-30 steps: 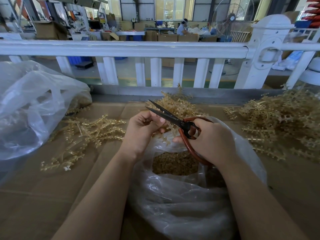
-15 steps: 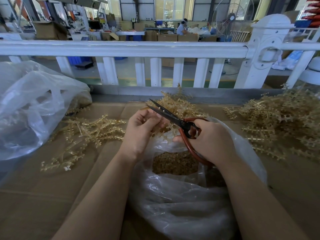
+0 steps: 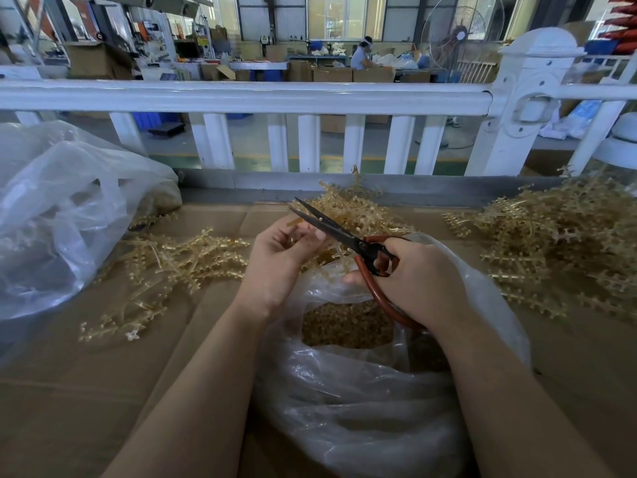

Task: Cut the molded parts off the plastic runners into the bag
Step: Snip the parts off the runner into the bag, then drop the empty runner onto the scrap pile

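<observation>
Scissors (image 3: 339, 232) gripped in my right hand (image 3: 418, 279) gape beside left fingers (image 3: 293, 236) pinching a runner (image 3: 297, 221) above the bag (image 3: 379, 391); closing carelessly could nick them or fling parts beyond it.

Cardboard-covered bench (image 3: 86, 401) carrying the work materials.
Lying on it: open clear bag (image 3: 362, 401) at centre; runner piles (image 3: 565, 243) right, behind, left; second bag (image 3: 62, 215) far left.

The left hand (image 3: 275, 260) hides most of the runner (image 3: 297, 221) it holds.
</observation>
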Action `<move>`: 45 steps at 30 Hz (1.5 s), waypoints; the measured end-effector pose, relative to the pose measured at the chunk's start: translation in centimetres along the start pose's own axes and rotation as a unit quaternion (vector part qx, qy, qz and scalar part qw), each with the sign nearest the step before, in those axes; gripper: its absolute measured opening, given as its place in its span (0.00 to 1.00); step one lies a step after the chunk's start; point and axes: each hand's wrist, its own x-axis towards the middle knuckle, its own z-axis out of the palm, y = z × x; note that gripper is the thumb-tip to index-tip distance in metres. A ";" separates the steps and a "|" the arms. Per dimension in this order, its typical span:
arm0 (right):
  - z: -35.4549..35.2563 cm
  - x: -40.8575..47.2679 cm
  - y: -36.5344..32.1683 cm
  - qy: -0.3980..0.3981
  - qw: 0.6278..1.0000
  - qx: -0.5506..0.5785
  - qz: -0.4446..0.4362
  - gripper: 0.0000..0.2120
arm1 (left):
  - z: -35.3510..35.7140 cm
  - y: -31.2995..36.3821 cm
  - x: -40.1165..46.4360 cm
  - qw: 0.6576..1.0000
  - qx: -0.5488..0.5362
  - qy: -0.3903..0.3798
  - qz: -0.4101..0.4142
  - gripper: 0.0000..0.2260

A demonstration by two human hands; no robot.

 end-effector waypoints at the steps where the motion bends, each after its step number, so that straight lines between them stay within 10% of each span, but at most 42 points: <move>1: 0.0 0.0 0.0 -0.003 1.000 0.002 0.002 0.36 | 0.0 0.0 0.0 1.000 0.001 0.000 -0.001 0.11; 22: 1.0 0.2 0.6 -0.005 0.987 0.143 0.069 0.37 | -0.3 -0.3 0.3 0.992 -0.071 0.071 -0.077 0.08; 36: 1.2 0.6 0.3 -0.074 0.952 0.277 0.104 0.08 | 0.4 -0.3 0.1 0.997 -0.050 0.012 -0.065 0.02; 41: 0.6 0.7 0.5 -0.049 0.934 0.315 0.160 0.11 | 0.0 -0.4 0.2 0.989 -0.032 0.049 -0.136 0.29; 45: 0.2 1.0 0.2 0.006 0.903 0.390 0.181 0.12 | 0.4 -0.2 0.0 0.982 -0.007 0.034 -0.185 0.28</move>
